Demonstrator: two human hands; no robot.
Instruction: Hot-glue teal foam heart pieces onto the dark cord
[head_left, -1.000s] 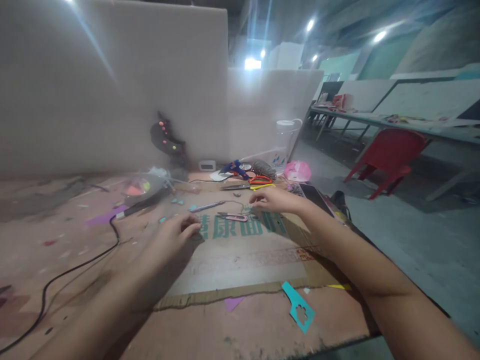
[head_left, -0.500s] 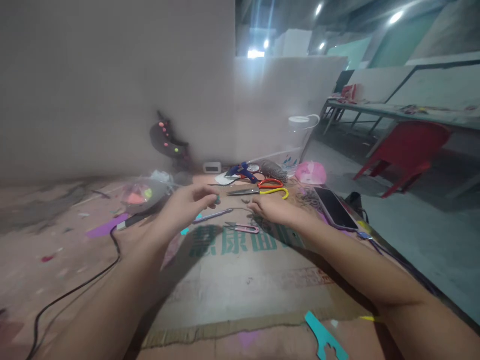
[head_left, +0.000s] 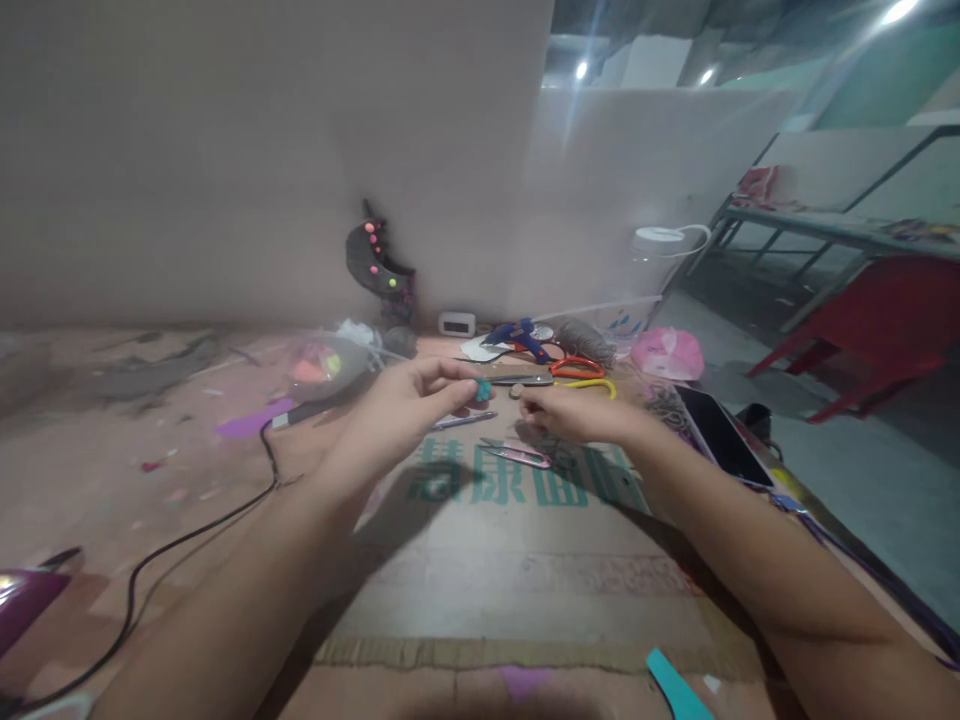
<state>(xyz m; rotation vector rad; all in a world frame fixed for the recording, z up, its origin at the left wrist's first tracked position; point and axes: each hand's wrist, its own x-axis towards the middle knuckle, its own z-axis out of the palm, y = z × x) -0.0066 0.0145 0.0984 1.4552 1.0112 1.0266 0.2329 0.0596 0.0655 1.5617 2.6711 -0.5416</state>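
My left hand [head_left: 416,405] is closed in a pinch on a small teal flower-shaped piece [head_left: 482,390], held above the cardboard. Just to its right is my right hand [head_left: 559,412], its fingers curled shut; what they grip, if anything, is hidden. A small pale round bit [head_left: 516,392] shows by the right fingertips; whether they touch it I cannot tell. Below the hands, pink-handled thread snips [head_left: 519,454] lie on the printed cardboard sheet [head_left: 480,590]. A pen [head_left: 465,420] lies under the left fingers. Scissors with red and yellow handles [head_left: 577,370] rest behind the hands.
At the back stand a blue glue gun [head_left: 525,338], grey yarn [head_left: 585,342], a lidded clear cup [head_left: 656,270] and a small white clock-like device [head_left: 457,324]. A phone [head_left: 724,435] lies right, a black cable [head_left: 202,525] left, a teal cutout [head_left: 679,688] at the front.
My view has swung a little left, so things appear farther right. My left hand has come closer to my right hand, and the teal piece in it shows more fully.
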